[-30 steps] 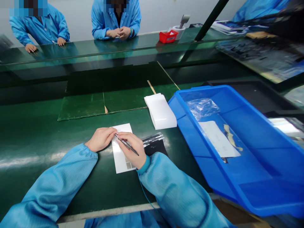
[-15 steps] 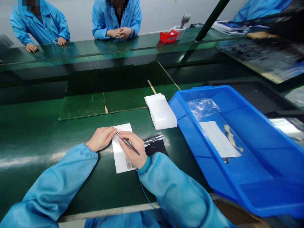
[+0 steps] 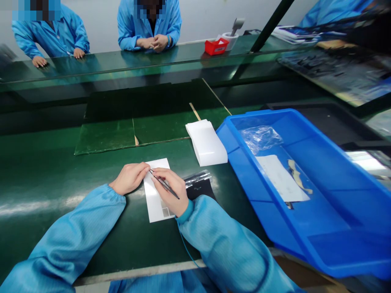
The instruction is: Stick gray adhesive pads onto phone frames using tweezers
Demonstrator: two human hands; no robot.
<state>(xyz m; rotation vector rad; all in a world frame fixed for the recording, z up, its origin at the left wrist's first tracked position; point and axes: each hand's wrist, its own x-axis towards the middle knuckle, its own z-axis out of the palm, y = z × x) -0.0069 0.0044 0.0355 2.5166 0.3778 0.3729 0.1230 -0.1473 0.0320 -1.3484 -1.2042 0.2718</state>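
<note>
Black tweezers (image 3: 166,186) slant through my right hand (image 3: 171,191), which is closed around them over a white sheet (image 3: 152,206). Their tips reach the fingertips of my left hand (image 3: 130,178). That hand's fingers are pressed together at the sheet's upper left edge; whatever they pinch there is too small to make out. Grey printed squares show on the lower part of the sheet, partly covered by my right hand. Just right of this hand lies a dark piece with a clear film strip (image 3: 198,178) along its top.
A curled white sheet stack (image 3: 209,144) lies beyond my right hand. A large blue bin (image 3: 259,191) at the right holds clear plastic and paper. Two people in blue coats stand behind the far bench, near a red box (image 3: 216,47).
</note>
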